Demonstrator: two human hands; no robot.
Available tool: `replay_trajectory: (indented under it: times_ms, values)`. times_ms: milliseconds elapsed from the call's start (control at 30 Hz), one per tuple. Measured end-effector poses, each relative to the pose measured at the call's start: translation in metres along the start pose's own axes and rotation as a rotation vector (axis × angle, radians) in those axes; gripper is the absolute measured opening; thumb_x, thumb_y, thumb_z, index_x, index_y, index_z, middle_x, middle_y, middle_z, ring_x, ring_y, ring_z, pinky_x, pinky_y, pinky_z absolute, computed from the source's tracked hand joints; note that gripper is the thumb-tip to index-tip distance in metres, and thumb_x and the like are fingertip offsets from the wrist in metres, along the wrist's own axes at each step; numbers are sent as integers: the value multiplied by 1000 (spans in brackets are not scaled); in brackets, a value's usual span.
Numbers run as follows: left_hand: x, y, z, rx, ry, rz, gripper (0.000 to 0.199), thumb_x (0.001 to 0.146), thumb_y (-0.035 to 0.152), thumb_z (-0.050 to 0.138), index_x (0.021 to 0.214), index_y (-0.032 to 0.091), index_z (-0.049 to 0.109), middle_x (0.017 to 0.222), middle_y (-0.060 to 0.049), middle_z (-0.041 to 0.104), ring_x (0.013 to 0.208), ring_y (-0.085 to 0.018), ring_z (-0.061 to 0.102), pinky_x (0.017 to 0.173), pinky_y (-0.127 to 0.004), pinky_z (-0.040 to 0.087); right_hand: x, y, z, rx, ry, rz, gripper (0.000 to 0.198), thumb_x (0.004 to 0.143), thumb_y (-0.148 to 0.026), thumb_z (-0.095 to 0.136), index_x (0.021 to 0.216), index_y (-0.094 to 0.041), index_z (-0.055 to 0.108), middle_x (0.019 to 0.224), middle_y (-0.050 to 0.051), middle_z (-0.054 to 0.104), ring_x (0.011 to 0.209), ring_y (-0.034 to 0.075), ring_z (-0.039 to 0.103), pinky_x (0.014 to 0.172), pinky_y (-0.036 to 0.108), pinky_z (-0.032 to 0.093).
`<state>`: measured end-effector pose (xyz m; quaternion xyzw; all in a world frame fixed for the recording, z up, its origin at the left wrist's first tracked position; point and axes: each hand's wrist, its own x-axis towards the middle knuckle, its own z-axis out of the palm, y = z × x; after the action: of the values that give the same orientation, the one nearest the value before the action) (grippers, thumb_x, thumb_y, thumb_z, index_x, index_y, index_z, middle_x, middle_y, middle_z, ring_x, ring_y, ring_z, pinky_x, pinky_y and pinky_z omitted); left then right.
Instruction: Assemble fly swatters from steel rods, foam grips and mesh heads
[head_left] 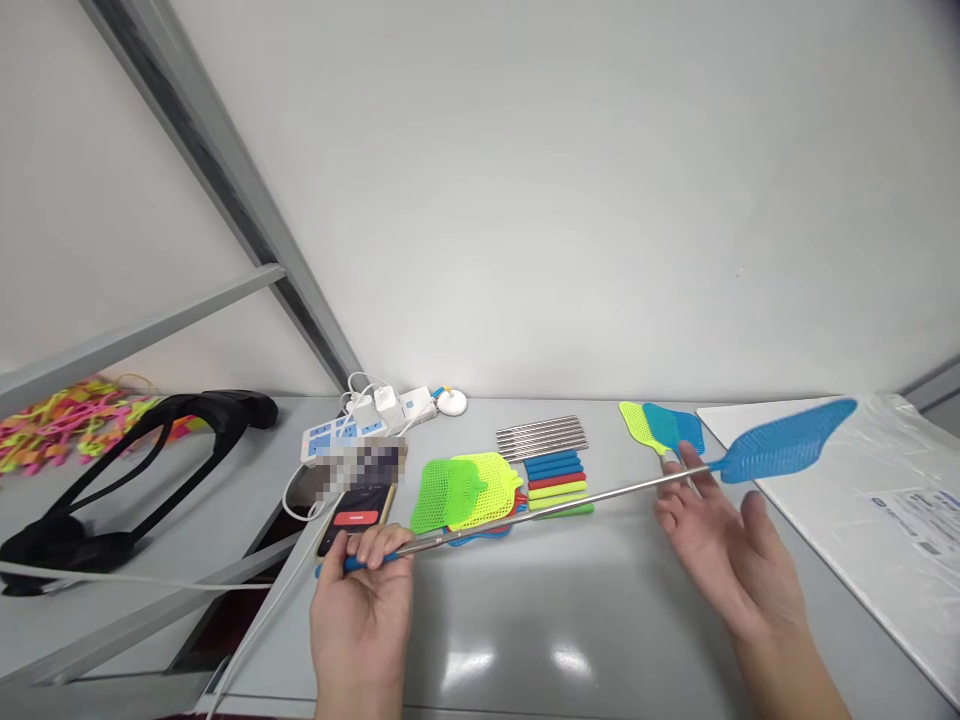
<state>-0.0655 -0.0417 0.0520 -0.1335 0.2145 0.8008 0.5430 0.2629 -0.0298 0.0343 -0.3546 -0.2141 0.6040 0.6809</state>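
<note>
Grey tabletop (517,600) (front edge (262,699) showing) spreads beneath the blue swatter (615,493).

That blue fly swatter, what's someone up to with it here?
A person holds the blue fly swatter up over the table. The left hand grips the handle end; the right hand, open, is near the other end. Laid out on the table are swatter heads, metal rods and coloured handles.
</note>
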Motion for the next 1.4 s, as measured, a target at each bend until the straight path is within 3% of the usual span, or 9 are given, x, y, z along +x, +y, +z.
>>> replay_trajectory:
  times_ms: [167,367,500,633,733,867,1167,1300,1400]
  values:
    - [2,1,0,53,-6,29,29,100,12,24,75,19,37,59,6,40,47,-6,41,47,-18,41,6,-5,0,110,-2,-144,76,68,-76,65,129,-32,58,125,4,62,114,22,58,97,38,51]
    - [10,6,-9,65,20,94,30,102,15,24,76,19,38,57,7,43,44,-5,43,48,-19,43,20,-12,5,100,154,-126,34,87,-53,61,104,-25,70,115,3,68,98,15,66,99,35,52]
    - [8,14,-8,98,-45,162,36,103,19,23,69,20,33,50,8,35,39,-5,36,43,-16,37,21,-10,14,5,222,-240,32,88,-48,62,107,-23,70,123,6,66,110,20,65,97,39,53]
    - [-10,-17,2,189,-46,265,37,101,21,33,64,20,30,45,9,29,38,-7,30,44,-18,37,2,13,42,-54,271,-338,32,89,-46,61,115,-27,66,128,4,64,113,22,64,93,39,55]
    - [-26,-62,6,260,-32,187,33,97,27,45,67,21,35,47,9,32,45,-9,39,56,-23,45,-22,46,71,-29,225,-154,40,89,-47,60,122,-25,61,129,7,64,118,27,62,93,44,54]
    - [-39,-103,7,279,-55,77,31,94,35,50,69,22,39,51,8,40,54,-13,50,70,-32,49,-41,80,94,20,210,-81,42,88,-46,61,121,-20,61,123,10,67,122,28,58,95,42,53]
    - [-44,-109,4,398,-217,222,31,95,39,45,70,22,42,61,4,52,70,-17,58,86,-39,47,-30,77,94,51,146,-53,46,91,-47,57,130,-24,56,121,8,69,110,27,66,93,44,53]
    - [-41,-114,-16,673,-334,383,24,92,44,53,81,23,52,85,-1,61,84,-18,58,78,-31,48,-12,67,76,101,83,76,52,86,-45,65,133,-25,54,122,9,68,96,25,71,84,43,58]
    - [-40,-105,-32,996,-542,309,29,86,50,62,87,21,59,87,-3,61,75,-15,57,66,-25,46,0,49,53,82,120,98,46,84,-41,70,124,-20,60,119,11,70,84,21,73,79,37,59]
